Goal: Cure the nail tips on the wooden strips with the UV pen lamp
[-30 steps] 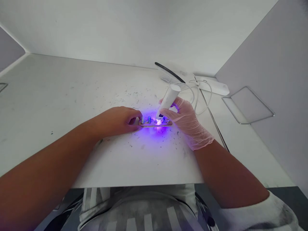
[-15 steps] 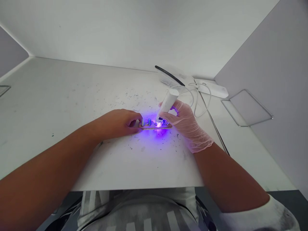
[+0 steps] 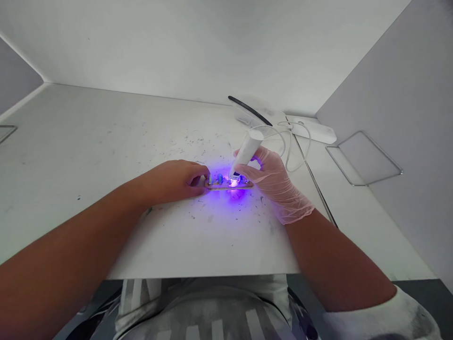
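Observation:
A narrow strip (image 3: pixel 216 188) with several small shiny pieces on it lies on the white table. My bare left hand (image 3: pixel 180 180) grips its left end between thumb and fingers. My right hand (image 3: pixel 271 177), in a thin translucent glove, is closed around a white handheld lamp (image 3: pixel 248 147). The lamp is tilted, its lower end just over the right half of the strip, and violet light falls on the pieces and the table around them. Glare hides detail under the lamp, and a small blue-green piece (image 3: pixel 220 178) stands left of it.
A black-edged clear object (image 3: pixel 249 111) stands at the back of the table (image 3: pixel 170 245). A white power strip (image 3: pixel 313 130) with a looping white cable (image 3: pixel 310 141) lies at the back right. A wire frame (image 3: pixel 364 184) is by the right wall. Small specks dot the tabletop.

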`<move>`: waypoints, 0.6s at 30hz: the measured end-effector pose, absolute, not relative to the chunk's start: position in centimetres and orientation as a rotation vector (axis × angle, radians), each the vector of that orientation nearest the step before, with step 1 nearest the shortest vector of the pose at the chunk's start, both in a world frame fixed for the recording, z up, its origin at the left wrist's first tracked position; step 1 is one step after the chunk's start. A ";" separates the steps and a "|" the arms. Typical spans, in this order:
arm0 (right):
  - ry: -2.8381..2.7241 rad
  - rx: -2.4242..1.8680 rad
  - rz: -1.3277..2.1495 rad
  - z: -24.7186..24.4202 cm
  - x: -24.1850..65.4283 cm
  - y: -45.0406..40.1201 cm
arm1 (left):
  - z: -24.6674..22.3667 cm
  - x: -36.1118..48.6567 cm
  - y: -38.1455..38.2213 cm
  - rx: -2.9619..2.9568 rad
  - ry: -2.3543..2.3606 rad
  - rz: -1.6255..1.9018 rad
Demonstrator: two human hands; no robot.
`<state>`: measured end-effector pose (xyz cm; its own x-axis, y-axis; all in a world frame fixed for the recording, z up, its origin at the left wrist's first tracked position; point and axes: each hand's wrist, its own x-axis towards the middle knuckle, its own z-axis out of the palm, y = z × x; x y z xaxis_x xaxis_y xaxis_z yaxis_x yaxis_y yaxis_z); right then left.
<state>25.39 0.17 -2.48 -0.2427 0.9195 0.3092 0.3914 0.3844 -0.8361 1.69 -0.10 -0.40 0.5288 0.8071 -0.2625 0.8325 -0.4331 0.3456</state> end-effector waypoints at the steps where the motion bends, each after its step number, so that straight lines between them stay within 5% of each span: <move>1: -1.815 -1.147 0.800 -2.5 25.4 0.2 | -0.4 1.7 -0.1 2.339 1.341 -0.081; 18: -1.803 -1.141 0.807 -2.5 25.4 0.2 | -0.3 1.7 -0.1 2.347 1.354 -0.103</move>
<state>25.43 0.18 -2.46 -0.2390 0.9213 0.3069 0.3851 0.3800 -0.8410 1.71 -0.06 -0.35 0.5211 0.8095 -0.2704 0.8410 -0.4330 0.3243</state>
